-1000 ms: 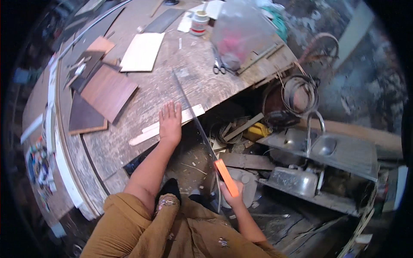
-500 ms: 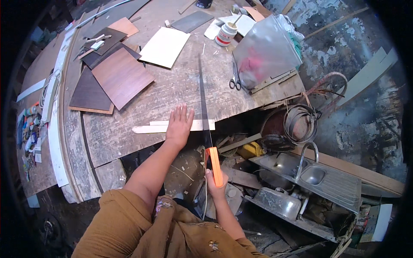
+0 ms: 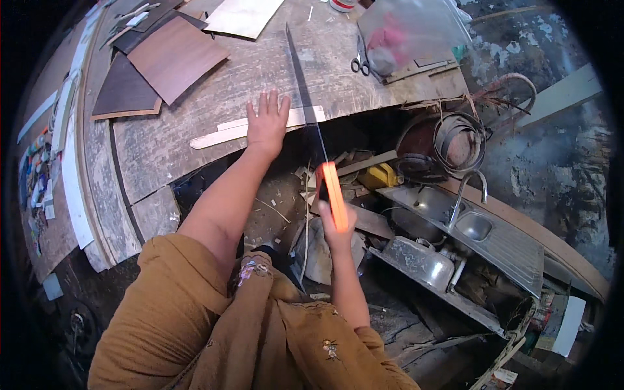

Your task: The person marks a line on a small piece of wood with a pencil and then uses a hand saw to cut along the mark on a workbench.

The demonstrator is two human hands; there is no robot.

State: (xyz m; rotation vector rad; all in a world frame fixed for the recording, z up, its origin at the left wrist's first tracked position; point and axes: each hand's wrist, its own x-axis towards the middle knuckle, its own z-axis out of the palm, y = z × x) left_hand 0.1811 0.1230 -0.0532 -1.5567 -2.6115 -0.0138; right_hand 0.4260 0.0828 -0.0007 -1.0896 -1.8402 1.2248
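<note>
My left hand (image 3: 265,127) lies spread with fingers apart on two pale wooden strips (image 3: 211,139) at the worn workbench's front edge (image 3: 182,162). My right hand (image 3: 339,221) grips the orange handle of a hand saw (image 3: 333,192); its long dark blade (image 3: 299,79) crosses the strips right of my left hand, near their right end, and points away over the bench.
Laminate boards (image 3: 175,58), a cream sheet (image 3: 240,16), black scissors (image 3: 361,62), a jar (image 3: 341,3) and a plastic bag (image 3: 409,32) are on the bench. Below right are coiled strips (image 3: 455,130), a yellow container (image 3: 377,175), steel sinks (image 3: 422,266) and wood scraps (image 3: 364,220).
My view has shifted, so the bench sits higher in the picture. The saw has swung from a slant to nearer upright in view. My left hand stays on the strips.
</note>
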